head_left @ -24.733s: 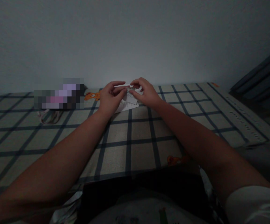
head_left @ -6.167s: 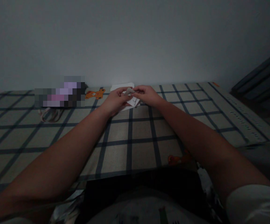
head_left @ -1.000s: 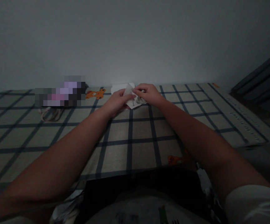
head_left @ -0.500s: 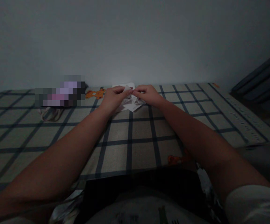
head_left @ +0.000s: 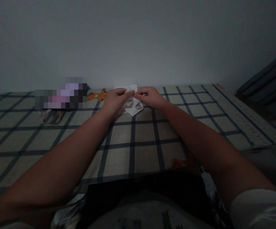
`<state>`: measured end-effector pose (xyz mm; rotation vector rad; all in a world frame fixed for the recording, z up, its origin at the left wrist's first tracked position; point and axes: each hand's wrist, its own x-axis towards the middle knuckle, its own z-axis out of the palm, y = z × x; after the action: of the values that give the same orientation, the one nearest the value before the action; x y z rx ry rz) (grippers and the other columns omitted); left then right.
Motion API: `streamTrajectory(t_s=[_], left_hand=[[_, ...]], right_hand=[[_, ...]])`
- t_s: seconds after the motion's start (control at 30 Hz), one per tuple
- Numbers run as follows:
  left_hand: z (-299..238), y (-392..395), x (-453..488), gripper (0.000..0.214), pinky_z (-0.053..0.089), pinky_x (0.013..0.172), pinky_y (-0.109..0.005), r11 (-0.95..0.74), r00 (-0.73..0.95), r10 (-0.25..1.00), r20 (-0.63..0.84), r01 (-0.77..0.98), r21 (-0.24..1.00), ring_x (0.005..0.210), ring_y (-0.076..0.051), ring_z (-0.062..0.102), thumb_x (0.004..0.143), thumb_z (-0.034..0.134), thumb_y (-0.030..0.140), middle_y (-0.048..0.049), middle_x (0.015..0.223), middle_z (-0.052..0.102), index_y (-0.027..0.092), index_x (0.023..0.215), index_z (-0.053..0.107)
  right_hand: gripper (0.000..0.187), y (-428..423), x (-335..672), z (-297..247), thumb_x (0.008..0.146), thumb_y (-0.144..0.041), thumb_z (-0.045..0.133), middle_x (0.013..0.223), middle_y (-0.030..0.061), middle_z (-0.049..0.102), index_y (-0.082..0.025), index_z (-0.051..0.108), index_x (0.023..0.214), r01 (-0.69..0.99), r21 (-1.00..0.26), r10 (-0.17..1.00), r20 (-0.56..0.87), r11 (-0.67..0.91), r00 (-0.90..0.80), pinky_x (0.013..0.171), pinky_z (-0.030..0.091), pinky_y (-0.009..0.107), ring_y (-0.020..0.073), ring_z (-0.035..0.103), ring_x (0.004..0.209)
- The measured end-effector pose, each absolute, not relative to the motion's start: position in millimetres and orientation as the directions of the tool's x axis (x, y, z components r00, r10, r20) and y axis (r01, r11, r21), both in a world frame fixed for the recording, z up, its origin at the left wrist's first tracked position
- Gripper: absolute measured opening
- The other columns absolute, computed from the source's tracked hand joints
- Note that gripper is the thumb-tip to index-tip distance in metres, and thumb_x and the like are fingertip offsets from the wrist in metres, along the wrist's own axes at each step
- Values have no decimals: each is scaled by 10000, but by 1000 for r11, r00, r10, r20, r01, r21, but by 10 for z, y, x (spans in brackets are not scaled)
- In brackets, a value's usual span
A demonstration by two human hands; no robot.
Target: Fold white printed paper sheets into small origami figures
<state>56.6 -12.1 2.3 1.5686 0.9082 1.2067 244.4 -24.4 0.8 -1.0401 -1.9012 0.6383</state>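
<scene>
A folded white piece of paper [head_left: 133, 106], creased into several points, is held up between both hands near the far edge of the table. My left hand [head_left: 116, 100] pinches its left side with thumb and fingers. From the right, my right hand [head_left: 151, 96] has its thumb and fingertips closed on the paper's upper part, close to the left thumb. Behind the hands lies a flat white sheet [head_left: 132, 86], partly covered by them. The exact folds under the fingers are too small to make out.
A checked cloth [head_left: 121, 133] with bear prints covers the table, which meets a plain wall [head_left: 138, 41]. At the left lies a pixelated purple and pink item [head_left: 66, 95] with a strap loop [head_left: 52, 117]. Dark folded fabric [head_left: 271, 86] hangs at the right.
The folded paper has turned and shifted slightly left, its lower point now a little nearer me. Both hands keep their pinch, with the fingertips moved slightly left.
</scene>
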Motion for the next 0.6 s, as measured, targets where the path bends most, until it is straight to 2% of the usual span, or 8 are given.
streamTrajectory(t_s=[0.17, 0.6], left_hand=[[44, -134, 599, 314, 461, 595, -269, -311, 202, 929, 310, -23, 950, 658, -154, 596, 675, 802, 454, -43, 766, 710, 172, 805, 754], [48, -136, 599, 240, 405, 531, -235, -327, 147, 937, 318, 43, 944, 560, -108, 531, 658, 802, 385, -7, 655, 652, 163, 701, 720]], right_hand=[[206, -263, 2442, 21, 856, -365, 631, 882, 38, 695, -177, 707, 821, 408, -738, 843, 450, 538, -297, 813, 450, 276, 150, 598, 852], [313, -193, 2436, -39, 868, -424, 603, 846, 54, 684, -129, 702, 833, 402, -687, 794, 480, 605, -373, 770, 436, 297, 153, 588, 807]])
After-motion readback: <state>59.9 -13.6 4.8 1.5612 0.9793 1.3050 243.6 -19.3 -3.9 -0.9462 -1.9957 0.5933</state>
